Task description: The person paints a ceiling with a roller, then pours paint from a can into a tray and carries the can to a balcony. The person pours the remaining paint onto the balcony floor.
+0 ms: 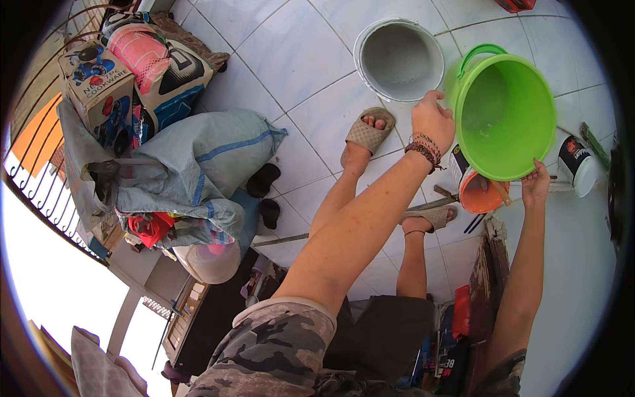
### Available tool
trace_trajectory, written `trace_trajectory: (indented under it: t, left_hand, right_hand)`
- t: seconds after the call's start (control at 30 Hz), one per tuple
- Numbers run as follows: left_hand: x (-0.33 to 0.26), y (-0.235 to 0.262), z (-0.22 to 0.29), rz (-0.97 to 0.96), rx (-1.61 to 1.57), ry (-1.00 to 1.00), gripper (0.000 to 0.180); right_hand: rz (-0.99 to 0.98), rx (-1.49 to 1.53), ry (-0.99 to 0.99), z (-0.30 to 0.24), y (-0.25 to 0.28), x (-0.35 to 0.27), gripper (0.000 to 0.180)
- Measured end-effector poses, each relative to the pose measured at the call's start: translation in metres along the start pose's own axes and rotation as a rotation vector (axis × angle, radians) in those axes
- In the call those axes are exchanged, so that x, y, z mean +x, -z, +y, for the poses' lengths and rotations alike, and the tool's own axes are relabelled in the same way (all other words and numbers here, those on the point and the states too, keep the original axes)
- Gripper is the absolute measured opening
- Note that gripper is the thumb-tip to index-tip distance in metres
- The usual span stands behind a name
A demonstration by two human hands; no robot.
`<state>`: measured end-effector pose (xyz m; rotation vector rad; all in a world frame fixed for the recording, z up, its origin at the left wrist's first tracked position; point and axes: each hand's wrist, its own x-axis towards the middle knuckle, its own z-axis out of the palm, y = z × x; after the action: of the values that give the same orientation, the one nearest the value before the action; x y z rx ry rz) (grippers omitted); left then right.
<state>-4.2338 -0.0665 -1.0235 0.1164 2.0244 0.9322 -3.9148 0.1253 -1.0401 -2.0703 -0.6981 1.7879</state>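
A bright green bucket (506,119) with a raised green handle is tilted, its open mouth showing a little cloudy liquid inside. My right hand (534,185) pinches its lower right rim. My left hand (433,122), with beaded bracelets at the wrist, is closed beside the bucket's left wall. Its fingertips overlap the edge of a white-rimmed pail (399,61) holding grey liquid; whatever the fingers grip is hidden. Below the green bucket stands an orange-lined paint tub (479,193) with a wooden-handled tool (501,192) across it.
White floor tiles (291,59) lie under my sandalled feet. To the left are a stuffed grey sack (225,142), a cookware box (99,86) and a printed bag (162,63). A black-and-white paint tub (577,165) leans at the right, by a pale blue surface (569,264).
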Motion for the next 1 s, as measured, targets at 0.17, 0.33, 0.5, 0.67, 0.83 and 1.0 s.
trace_trajectory:
  t: [0.17,0.33,0.5,0.67,0.83,1.0]
  left_hand:
    - [0.078,0.088,-0.024,0.455,0.348,-0.172,0.042]
    - [0.155,0.128,-0.066,-0.044,0.17,0.086,0.041]
    - [0.13,0.124,-0.034,-0.164,0.104,0.087,0.025]
    - [0.061,0.137,0.028,-0.087,0.027,0.107,0.026]
    - [-0.044,0.195,0.087,-0.011,-0.59,0.096,0.025]
    - [-0.173,0.282,0.195,-0.029,-0.877,0.047,0.03]
  right_hand:
    - [0.064,0.142,0.052,0.021,-0.013,-0.05,0.052]
    - [0.169,-0.011,0.116,0.069,-0.03,-0.133,0.058]
    - [0.059,-0.015,-0.125,0.136,-0.048,-0.221,0.047]
    - [-0.16,-0.141,-0.152,0.13,-0.123,-0.283,0.041]
    - [-0.426,-0.208,0.11,0.06,-0.198,-0.334,0.041]
    - [-0.481,-0.387,0.361,-0.05,-0.258,-0.401,0.053]
